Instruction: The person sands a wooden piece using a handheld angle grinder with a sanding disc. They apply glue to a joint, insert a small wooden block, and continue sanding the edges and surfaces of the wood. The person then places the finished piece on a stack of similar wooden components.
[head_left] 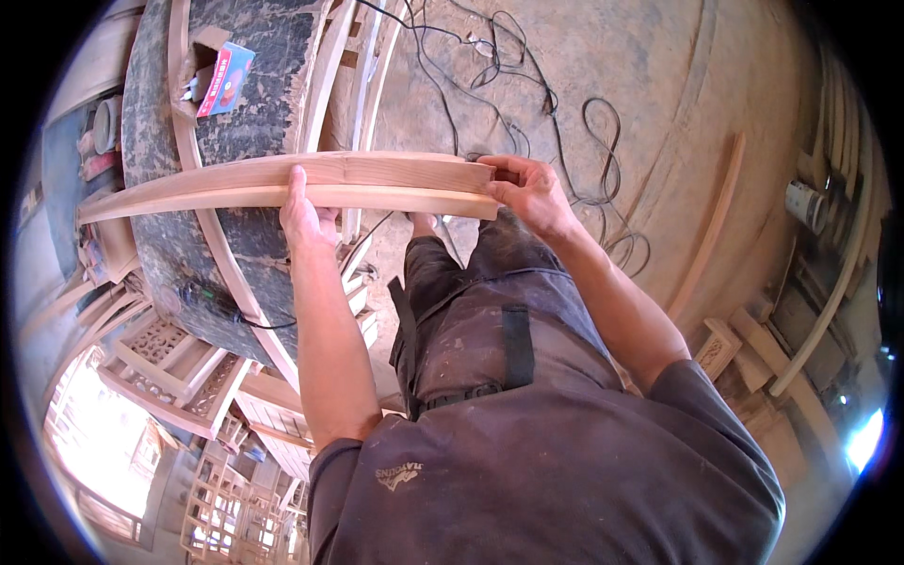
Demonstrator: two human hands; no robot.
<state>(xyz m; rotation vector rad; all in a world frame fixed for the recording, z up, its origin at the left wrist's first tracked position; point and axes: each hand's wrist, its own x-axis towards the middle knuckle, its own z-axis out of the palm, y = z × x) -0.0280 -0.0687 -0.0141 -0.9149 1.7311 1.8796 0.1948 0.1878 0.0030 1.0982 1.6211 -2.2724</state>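
Workshop floor [603, 52] is worn and dusty, with dark cable [554, 122] looped over it and a wooden strip [716, 221] lying to the right. At the left is a dark, scuffed table [268, 85] bearing a red-and-blue box [226, 81]. Curved timber [395, 172] is held crosswise before the person, left end over the table; two bands run along it, and whether they are separate pieces cannot be told. Left hand [306, 215]: grip partly closed around the timber, thumb on the visible face, fingers curled behind. Right hand [534, 195]: grip closed at the right end, thumb and fingers pinching it. Pale lettering shows on the box; a printed emblem [400, 475] marks the dark shirt [565, 471]. Markings on a pale can [805, 207] are too small to read.
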